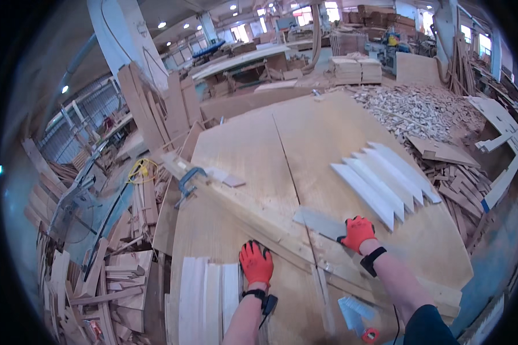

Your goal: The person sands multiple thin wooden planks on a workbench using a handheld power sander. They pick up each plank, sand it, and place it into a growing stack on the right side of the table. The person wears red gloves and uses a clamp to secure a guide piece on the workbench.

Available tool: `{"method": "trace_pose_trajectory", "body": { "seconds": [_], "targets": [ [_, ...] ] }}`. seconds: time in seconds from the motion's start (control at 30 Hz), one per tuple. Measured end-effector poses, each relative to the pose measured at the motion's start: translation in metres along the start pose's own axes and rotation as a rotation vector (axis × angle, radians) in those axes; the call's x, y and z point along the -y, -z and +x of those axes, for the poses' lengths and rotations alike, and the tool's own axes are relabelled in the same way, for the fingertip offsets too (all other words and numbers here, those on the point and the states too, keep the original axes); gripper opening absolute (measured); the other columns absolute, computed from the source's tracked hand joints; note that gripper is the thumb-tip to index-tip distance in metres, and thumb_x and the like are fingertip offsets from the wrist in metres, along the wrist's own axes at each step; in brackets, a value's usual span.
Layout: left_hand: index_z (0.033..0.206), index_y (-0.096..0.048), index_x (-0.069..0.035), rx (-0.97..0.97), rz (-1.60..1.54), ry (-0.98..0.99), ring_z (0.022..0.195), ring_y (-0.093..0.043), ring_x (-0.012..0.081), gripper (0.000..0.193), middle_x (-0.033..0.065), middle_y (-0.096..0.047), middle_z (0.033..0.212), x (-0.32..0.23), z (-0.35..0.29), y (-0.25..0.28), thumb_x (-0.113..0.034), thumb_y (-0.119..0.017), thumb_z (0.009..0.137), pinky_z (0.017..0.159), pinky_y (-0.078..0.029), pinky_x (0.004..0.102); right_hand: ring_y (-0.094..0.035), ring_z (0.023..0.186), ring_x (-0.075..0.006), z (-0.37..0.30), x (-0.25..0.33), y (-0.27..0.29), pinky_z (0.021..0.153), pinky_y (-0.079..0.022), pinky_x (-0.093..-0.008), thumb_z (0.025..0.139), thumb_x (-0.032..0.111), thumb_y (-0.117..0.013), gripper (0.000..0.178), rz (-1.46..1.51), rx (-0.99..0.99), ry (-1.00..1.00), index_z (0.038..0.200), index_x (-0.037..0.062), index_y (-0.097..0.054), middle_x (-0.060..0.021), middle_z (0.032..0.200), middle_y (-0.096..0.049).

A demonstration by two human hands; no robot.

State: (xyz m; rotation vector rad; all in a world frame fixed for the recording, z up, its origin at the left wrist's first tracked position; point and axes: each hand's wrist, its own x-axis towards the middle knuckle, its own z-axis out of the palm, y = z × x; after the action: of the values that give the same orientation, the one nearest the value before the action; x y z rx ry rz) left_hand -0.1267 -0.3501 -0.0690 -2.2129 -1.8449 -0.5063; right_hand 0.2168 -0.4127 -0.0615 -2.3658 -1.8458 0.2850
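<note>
Left side first: the blue clamp [185, 184] beyond the left grip [256, 264] sits at the far end of the long wooden beam [259, 221]. I'd check it's tight, since a wandering beam would ruin any alignment. The white strips [193, 302] are right beside that grip, on its left. I'd keep them square so they don't snag a sleeve. The left grip is palm down with fingers forward; can't tell if it's pinching a strip edge or just resting there.

The piece being worked, the pale board [316, 223], lies across the beam, between the two grips and left of the right one. The right grip [360, 233] looks closed around its near end. I'd keep it flat and bring the left grip over to steady the free end. The pointed strips [385, 184] on the bench [242, 149], beyond the right grip, want gentle handling, as thin tips could chip.

Hard to see: the left strips run out of frame, both sets of fingertips are hidden, and the blue-white angled thing [352, 310] nearer than the right grip is too washed out to name.
</note>
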Motion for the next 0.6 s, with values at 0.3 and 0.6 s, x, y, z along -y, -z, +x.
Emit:
{"method": "trace_pose_trajectory", "body": {
  "seconds": [0.3, 0.6],
  "targets": [
    [0.138, -0.051, 0.002, 0.022, -0.041, -0.02, 0.139, -0.039, 0.0401, 0.062, 0.0233, -0.048, 0.145, 0.001, -0.093, 0.028, -0.032, -0.064, 0.089, 0.119, -0.024, 0.0517, -0.064, 0.099, -0.0345, -0.104, -0.028, -0.035, 0.079, -0.051, -0.0487, 0.092, 0.034, -0.062, 0.047, -0.161, -0.112, -0.033, 0.131, 0.0095, -0.055, -0.0185, 0.113, -0.063],
    [0.136, -0.054, 0.0, -0.201, -0.241, -0.055, 0.12, -0.055, 0.0355, 0.057, 0.0183, -0.063, 0.126, -0.021, -0.126, 0.06, -0.029, -0.067, 0.088, 0.112, -0.031, 0.0531, -0.054, 0.118, -0.0438, -0.205, -0.067, -0.022, 0.095, -0.048, -0.055, 0.091, 0.042, -0.065, 0.067, 0.042, 0.188, -0.01, 0.151, 0.0206, -0.043, -0.0263, 0.133, -0.052]
  ]
}}
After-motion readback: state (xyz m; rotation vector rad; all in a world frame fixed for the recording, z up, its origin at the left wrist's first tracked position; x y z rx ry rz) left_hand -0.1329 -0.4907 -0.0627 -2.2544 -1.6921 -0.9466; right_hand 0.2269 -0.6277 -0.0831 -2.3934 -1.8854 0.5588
